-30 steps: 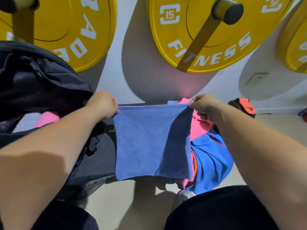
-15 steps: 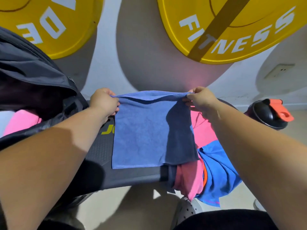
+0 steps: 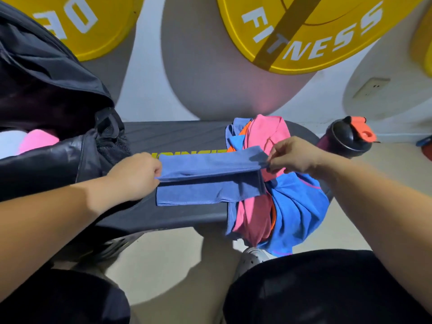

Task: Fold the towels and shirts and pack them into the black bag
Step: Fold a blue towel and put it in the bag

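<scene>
The left hand (image 3: 135,176) grips the towel (image 3: 205,183) at its left end, fingers curled, and the right hand (image 3: 294,156) pinches its right corner, near the front edge of the bench (image 3: 163,213). A slipped pinch could drop the raised layer askew; its right end overlaps the shirts (image 3: 301,206), which overhang that edge and might slide off. The bag (image 3: 53,157) gapes at the left end, with a bottle (image 3: 346,139) beyond the right.

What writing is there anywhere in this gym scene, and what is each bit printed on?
"FITNESS": white letters on the yellow weight plate, upper right.
"DE": end of a cut-off word on the other yellow plate, upper left.
Yellow lettering on the black bench: half hidden by the blue towel, unreadable.
</scene>
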A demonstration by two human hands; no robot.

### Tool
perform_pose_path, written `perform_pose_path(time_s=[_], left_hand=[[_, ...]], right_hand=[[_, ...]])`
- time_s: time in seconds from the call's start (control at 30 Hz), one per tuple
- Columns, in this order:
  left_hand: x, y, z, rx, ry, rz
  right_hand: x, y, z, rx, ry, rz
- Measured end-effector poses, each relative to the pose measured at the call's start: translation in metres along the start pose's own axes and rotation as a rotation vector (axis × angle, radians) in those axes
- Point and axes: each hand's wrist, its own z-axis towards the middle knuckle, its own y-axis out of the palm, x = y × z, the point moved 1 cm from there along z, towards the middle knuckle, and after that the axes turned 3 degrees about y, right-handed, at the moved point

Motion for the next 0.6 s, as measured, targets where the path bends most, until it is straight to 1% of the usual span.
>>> perform_pose_path(time_s=[0.13, 0.2, 0.3, 0.37, 0.43, 0.47, 0.5, 0.57, 0.6], left_hand=[[0.009, 0.025, -0.019, -0.087, 0.063, 0.226], [0.011, 0.033, -0.021, -0.108, 0.073, 0.309], [0.011, 0.04, -0.021, -0.123, 0.068, 0.305], [0.012, 0.043, -0.022, -0.155, 0.073, 0.281], [0.013, 0.043, -0.023, -0.199, 0.078, 0.257], [0.014, 0.043, -0.023, -0.201, 0.074, 0.226], [0.015, 0.041, -0.022, -0.179, 0.068, 0.175], [0.019, 0.038, -0.015, -0.083, 0.049, 0.078], [0.021, 0.037, -0.009, -0.027, 0.051, 0.068]], right_hand=[[0.013, 0.022, -0.008, -0.104, -0.045, -0.325], [0.015, 0.028, -0.008, -0.096, -0.068, -0.402], [0.013, 0.031, -0.006, -0.055, -0.072, -0.442], [0.013, 0.032, -0.003, -0.104, -0.046, -0.524], [0.011, 0.036, -0.001, -0.181, -0.006, -0.66], [0.009, 0.038, -0.001, -0.17, -0.011, -0.727], [0.004, 0.04, 0.0, -0.102, -0.042, -0.765], [-0.014, 0.051, 0.003, 0.111, -0.155, -0.786], [-0.025, 0.06, 0.007, 0.185, -0.197, -0.781]])
